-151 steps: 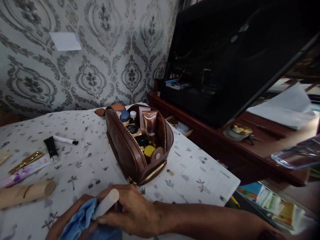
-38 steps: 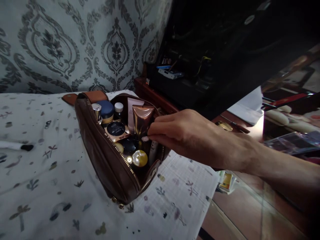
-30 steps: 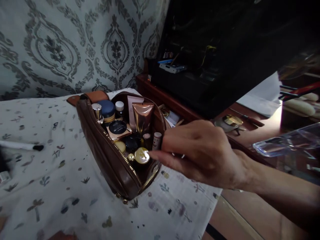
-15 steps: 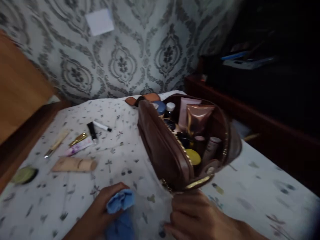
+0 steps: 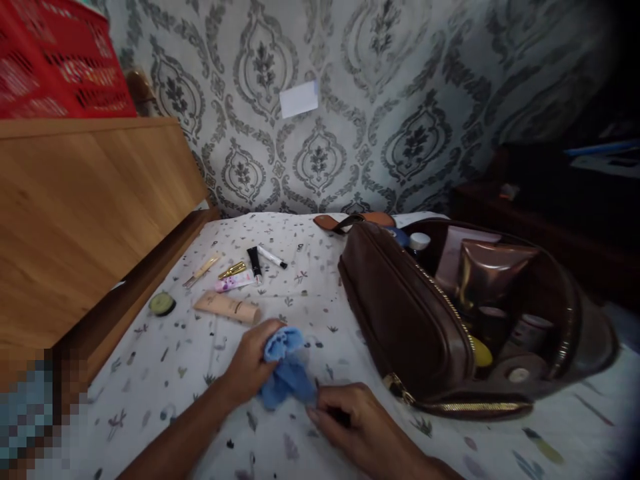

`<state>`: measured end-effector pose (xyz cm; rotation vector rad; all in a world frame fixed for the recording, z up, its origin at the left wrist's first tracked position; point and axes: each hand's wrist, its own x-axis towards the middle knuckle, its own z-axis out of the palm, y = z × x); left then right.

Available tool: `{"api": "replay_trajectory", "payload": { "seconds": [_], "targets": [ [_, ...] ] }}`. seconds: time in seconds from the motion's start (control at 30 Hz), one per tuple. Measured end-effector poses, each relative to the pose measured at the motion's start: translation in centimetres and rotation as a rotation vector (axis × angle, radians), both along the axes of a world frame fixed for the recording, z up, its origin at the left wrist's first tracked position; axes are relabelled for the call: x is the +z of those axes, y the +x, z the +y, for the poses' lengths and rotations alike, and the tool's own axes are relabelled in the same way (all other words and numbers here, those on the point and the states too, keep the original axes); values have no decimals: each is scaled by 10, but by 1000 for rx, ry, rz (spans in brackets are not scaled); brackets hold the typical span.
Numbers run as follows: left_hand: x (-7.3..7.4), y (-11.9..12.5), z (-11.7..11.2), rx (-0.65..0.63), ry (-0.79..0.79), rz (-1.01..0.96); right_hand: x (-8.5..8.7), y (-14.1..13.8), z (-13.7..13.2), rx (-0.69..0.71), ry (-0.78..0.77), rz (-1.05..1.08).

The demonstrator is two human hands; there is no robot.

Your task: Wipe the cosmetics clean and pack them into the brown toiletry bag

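My left hand (image 5: 250, 363) is closed round a crumpled blue cloth (image 5: 286, 375) on the patterned bedsheet (image 5: 165, 373). Just right of the cloth, my right hand (image 5: 357, 427) rests on the sheet with its fingers curled; whether it holds anything is hidden. An open brown leather pouch (image 5: 405, 320) sits to the right, packed with a rose-gold tube (image 5: 487, 270), small jars and a yellow-lidded pot (image 5: 481, 353). Beyond my left hand lie a beige tube (image 5: 227, 307), a pink tube (image 5: 233, 283), a black tube (image 5: 255, 263), a white pen (image 5: 271, 257) and a gold stick (image 5: 231, 270).
A wooden headboard (image 5: 85, 213) runs along the left, with a red crate (image 5: 55, 60) on top. A small green round tin (image 5: 162, 303) lies near the headboard. Patterned wallpaper with a white card (image 5: 299, 99) is behind. Dark wooden furniture (image 5: 550, 200) stands at the right.
My right hand left the pouch after setting a small cream tube inside and dropped to the sheet beside the cloth. The view swung left, bringing the headboard and red crate in.
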<state>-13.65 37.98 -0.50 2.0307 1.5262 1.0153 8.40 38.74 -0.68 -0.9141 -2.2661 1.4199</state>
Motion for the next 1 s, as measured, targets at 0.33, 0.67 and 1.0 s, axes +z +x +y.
{"api": "replay_trajectory", "payload": {
  "seconds": [0.33,0.67,1.0],
  "targets": [
    [5,-109,25,820,-64,601,-4,7,0,-30,-62,77],
    [-5,-83,21,689,-5,498,-4,6,1,-4,-81,81],
    [-7,-91,40,685,26,447,-3,8,1,0,-75,103]
  ]
}}
